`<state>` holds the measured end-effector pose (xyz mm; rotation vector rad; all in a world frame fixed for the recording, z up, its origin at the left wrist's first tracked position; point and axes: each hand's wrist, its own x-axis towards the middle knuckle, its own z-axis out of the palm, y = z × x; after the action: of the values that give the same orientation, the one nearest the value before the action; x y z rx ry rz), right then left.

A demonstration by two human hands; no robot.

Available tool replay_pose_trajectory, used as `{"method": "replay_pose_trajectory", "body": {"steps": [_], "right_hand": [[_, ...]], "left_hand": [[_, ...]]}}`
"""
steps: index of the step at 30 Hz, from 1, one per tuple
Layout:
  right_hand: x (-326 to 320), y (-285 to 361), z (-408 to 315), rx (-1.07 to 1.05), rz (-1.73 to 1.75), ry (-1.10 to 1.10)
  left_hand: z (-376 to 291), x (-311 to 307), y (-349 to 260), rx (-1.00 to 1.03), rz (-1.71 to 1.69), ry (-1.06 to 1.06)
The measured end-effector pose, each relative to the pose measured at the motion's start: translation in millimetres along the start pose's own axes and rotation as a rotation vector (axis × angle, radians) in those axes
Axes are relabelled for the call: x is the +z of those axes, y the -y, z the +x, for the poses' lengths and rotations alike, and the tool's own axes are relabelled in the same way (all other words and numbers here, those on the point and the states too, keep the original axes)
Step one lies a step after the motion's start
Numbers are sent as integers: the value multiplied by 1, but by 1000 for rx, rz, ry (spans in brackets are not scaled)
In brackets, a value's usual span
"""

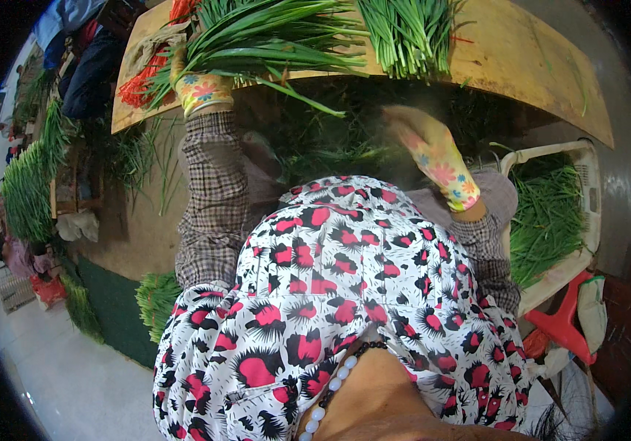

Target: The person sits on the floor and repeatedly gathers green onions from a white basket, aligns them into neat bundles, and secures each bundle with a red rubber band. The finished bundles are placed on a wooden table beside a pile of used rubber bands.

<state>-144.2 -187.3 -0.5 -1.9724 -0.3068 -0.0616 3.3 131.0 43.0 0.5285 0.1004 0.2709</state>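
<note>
My left hand (203, 92), in a flower-printed yellow glove, is at the left end of a loose bunch of long green leaves (277, 36), likely garlic chives. Leaves stick out on both sides of it, and its fingers are partly hidden by them. The bunch lies on a wooden board (519, 71), its pale stems pointing right. To its right lies a second bunch (412, 41), stems towards me. My right hand (428, 151), in a matching glove, is blurred below the board's near edge, above dark scattered leaves (343, 151). Nothing shows clearly in it.
Red ties (142, 82) and a cloth (158, 47) lie at the board's left. On my right stands a white plastic crate (591, 209) of green leaves, with a red stool-like object (566, 320) beside it. More bunches (28, 190) and another person (92, 71) are at left.
</note>
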Motion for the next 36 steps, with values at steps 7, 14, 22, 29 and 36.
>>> {"method": "replay_pose_trajectory", "body": {"steps": [7, 14, 22, 29, 36], "right_hand": [[45, 54, 68, 266, 732, 219], [67, 39, 70, 190, 1086, 214], [8, 39, 32, -412, 1405, 420], [-23, 22, 13, -95, -200, 277], [-32, 39, 12, 36, 484, -219]], "left_hand": [[-17, 22, 23, 14, 12, 50], [-21, 21, 30, 38, 26, 22], [-5, 4, 9, 8, 12, -58], [1, -6, 4, 0, -13, 15], [7, -8, 1, -2, -81, 41]]}}
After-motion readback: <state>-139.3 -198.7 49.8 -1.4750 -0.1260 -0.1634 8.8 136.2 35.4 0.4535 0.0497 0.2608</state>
